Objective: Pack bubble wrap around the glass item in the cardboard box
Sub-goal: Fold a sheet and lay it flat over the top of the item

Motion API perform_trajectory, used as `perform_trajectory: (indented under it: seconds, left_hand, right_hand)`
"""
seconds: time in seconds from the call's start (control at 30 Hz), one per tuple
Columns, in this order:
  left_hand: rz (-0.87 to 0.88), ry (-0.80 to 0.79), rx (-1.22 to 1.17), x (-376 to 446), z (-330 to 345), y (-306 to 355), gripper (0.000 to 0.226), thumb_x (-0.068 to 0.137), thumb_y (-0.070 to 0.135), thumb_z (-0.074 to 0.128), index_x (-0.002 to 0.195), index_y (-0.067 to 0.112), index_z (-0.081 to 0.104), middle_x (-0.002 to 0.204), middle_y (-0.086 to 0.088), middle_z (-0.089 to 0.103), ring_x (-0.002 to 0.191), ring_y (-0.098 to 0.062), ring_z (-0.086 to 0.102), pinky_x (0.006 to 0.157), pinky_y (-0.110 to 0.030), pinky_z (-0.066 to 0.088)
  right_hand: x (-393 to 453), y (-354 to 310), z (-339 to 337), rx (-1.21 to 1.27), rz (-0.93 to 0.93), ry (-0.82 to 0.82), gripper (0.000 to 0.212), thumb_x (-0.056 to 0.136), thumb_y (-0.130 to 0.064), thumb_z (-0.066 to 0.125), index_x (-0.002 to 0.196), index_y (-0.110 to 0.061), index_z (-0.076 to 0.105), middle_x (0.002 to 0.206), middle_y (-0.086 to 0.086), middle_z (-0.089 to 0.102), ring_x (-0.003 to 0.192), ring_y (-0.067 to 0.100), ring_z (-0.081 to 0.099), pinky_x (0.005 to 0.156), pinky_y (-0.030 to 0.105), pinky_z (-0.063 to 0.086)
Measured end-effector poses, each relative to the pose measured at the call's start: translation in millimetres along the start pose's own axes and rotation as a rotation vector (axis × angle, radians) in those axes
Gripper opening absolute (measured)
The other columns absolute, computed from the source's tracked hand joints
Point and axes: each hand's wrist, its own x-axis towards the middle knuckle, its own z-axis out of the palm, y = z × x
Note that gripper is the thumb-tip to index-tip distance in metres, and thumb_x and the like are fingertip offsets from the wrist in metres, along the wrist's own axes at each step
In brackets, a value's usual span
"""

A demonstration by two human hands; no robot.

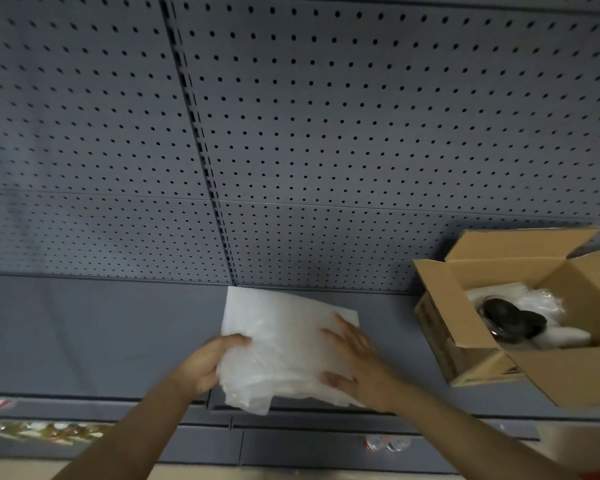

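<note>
A stack of white bubble wrap sheets [278, 344] lies on the grey shelf in the middle of the view. My left hand [207, 363] grips its left edge, fingers curled over the top. My right hand [355, 362] lies flat on the right part of the stack with straight fingers. To the right stands an open cardboard box [444, 303]. Inside it sits a glass item with a dark lid [513, 322], with white wrap [544, 301] beside and under it.
The grey shelf [101, 337] runs across the view, backed by a grey pegboard wall [291, 133]. The box flaps stand open at the right. Below the shelf's front edge, a lower shelf shows small packaged goods [42, 431] and bottle tops [387, 444].
</note>
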Motion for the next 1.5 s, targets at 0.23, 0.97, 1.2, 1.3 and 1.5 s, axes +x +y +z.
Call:
perform_trajectory:
  seconds: [0.23, 0.97, 1.2, 1.3, 1.5]
  left_hand:
    - [-0.003, -0.06, -0.023, -10, -14, 6, 0.08, 0.043, 0.019, 0.09, 0.114, -0.002, 0.063, 0.113, -0.026, 0.068, 0.1, -0.041, 0.067, 0.089, -0.05, 0.053]
    - [0.193, 0.15, 0.371, 15, -26, 47, 0.03, 0.092, 0.012, 0.06, 0.122, 0.007, 0.062, 0.116, -0.015, 0.07, 0.108, -0.034, 0.066, 0.1, -0.053, 0.048]
    - [0.326, 0.009, 0.462, -10, 2, 118, 0.036, 0.086, 0.015, 0.064, 0.121, 0.008, 0.062, 0.115, -0.01, 0.071, 0.108, -0.03, 0.066, 0.101, -0.049, 0.048]
    - [0.379, -0.023, 0.489, -20, 34, 136, 0.026, 0.09, 0.011, 0.061, 0.116, 0.011, 0.064, 0.111, -0.008, 0.072, 0.104, -0.027, 0.068, 0.091, -0.04, 0.054]
    - [0.445, -0.056, 0.537, -29, 112, 148, 0.018, 0.091, 0.009, 0.061, 0.109, 0.012, 0.065, 0.109, -0.004, 0.071, 0.096, -0.019, 0.068, 0.077, -0.026, 0.058]
  right_hand:
    - [23, 8, 4, 1.363, 0.379, 0.153, 0.063, 0.084, -0.028, 0.068, 0.14, -0.016, 0.042, 0.134, 0.004, 0.058, 0.119, 0.026, 0.058, 0.094, 0.039, 0.052]
    - [33, 4, -63, 0.653, 0.446, 0.361, 0.03, 0.098, -0.028, 0.049, 0.12, -0.01, 0.06, 0.114, 0.006, 0.066, 0.1, 0.02, 0.063, 0.079, 0.027, 0.052]
    - [16, -18, -134, 0.579, 0.32, 0.459, 0.027, 0.098, -0.026, 0.053, 0.118, -0.009, 0.059, 0.107, 0.003, 0.065, 0.085, 0.011, 0.063, 0.064, 0.018, 0.049]
    - [-2, -13, -167, 0.521, 0.313, 0.512, 0.03, 0.096, -0.029, 0.055, 0.116, -0.007, 0.06, 0.108, 0.005, 0.067, 0.088, 0.017, 0.066, 0.075, 0.031, 0.056]
    - [-48, 21, -204, 0.474, 0.355, 0.581, 0.024, 0.098, -0.03, 0.052, 0.113, -0.013, 0.058, 0.097, 0.003, 0.063, 0.075, 0.007, 0.058, 0.057, 0.021, 0.044]
